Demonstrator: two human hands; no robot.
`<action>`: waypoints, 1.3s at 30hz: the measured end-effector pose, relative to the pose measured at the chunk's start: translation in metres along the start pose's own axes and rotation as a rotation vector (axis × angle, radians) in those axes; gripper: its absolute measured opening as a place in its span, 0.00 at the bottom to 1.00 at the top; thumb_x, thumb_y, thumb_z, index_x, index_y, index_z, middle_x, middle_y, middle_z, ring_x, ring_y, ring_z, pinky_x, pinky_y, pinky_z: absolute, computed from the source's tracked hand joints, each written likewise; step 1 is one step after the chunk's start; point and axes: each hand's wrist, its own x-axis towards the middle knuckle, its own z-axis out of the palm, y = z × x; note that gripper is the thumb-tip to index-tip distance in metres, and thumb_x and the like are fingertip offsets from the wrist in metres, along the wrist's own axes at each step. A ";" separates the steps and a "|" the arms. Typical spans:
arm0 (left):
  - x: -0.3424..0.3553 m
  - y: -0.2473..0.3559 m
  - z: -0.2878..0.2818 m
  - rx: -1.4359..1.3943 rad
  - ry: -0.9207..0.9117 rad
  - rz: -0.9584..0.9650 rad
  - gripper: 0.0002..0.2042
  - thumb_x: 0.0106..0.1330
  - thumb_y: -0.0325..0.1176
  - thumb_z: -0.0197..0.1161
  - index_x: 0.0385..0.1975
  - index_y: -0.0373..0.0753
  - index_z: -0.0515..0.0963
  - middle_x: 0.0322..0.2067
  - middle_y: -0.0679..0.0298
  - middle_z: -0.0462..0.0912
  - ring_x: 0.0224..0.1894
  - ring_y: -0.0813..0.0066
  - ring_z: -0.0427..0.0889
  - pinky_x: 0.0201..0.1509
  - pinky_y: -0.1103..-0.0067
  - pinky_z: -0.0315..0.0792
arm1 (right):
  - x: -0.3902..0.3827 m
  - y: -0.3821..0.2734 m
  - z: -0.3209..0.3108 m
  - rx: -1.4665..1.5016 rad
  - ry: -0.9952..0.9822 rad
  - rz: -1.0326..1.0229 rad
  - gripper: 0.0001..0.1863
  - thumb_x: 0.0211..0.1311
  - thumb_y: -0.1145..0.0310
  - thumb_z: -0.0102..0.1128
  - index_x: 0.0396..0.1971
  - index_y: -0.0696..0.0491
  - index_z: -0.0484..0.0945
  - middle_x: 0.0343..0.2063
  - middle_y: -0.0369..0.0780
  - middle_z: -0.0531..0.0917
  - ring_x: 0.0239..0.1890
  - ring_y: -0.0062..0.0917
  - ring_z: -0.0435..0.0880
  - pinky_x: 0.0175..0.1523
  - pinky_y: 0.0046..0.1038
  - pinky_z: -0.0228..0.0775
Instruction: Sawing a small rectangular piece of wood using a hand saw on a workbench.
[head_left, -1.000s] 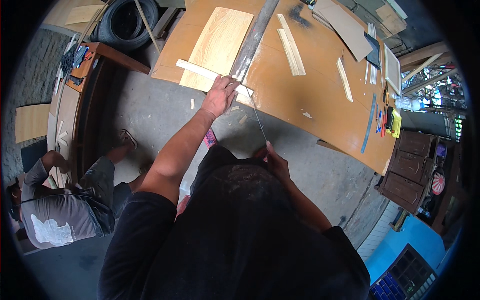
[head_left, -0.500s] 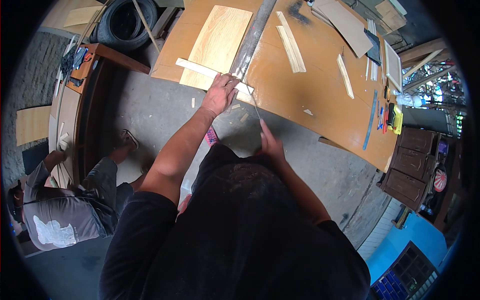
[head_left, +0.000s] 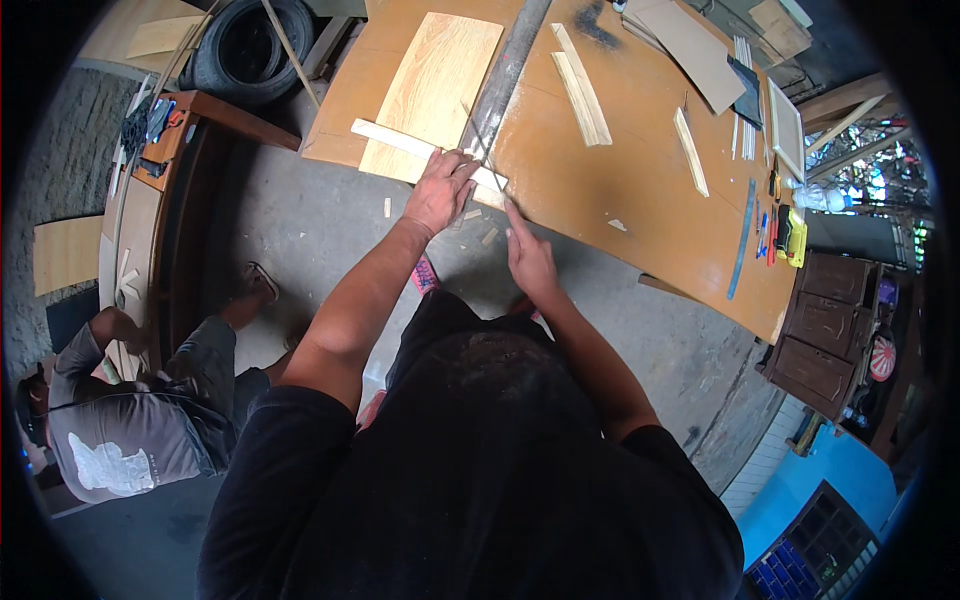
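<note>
My left hand (head_left: 440,190) presses down on a pale wooden strip (head_left: 388,136), its fingers closed over it at the table's near edge. The strip lies slantwise across the lower end of a wood-grain board (head_left: 435,75). My right hand (head_left: 531,260) is closed round the handle of a thin saw (head_left: 476,125), index finger stretched along it; the handle itself is hidden in the hand. Seen almost edge-on, the saw's narrow dark blade crosses the strip just right of my left fingers. Pale sawdust lies around that spot.
Cut wood pieces (head_left: 582,98) and a thin offcut (head_left: 690,152) lie on the brown table (head_left: 640,190). A blue ruler-like strip (head_left: 741,240) and a yellow tool (head_left: 791,238) are at its right. A co-worker (head_left: 140,400) sits at the left beside another bench. A tyre (head_left: 210,60) stands behind.
My right hand has moved forward with the saw, toward the strip, and more of the blade shows beyond it. My left hand and the strip stay in place.
</note>
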 end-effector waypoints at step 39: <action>-0.001 0.000 0.001 -0.019 0.022 0.000 0.17 0.62 0.27 0.63 0.52 0.38 0.78 0.50 0.56 0.77 0.61 0.56 0.72 0.72 0.58 0.58 | -0.006 -0.001 -0.007 -0.029 -0.087 0.089 0.25 0.71 0.68 0.49 0.67 0.44 0.66 0.34 0.58 0.80 0.39 0.52 0.83 0.43 0.41 0.75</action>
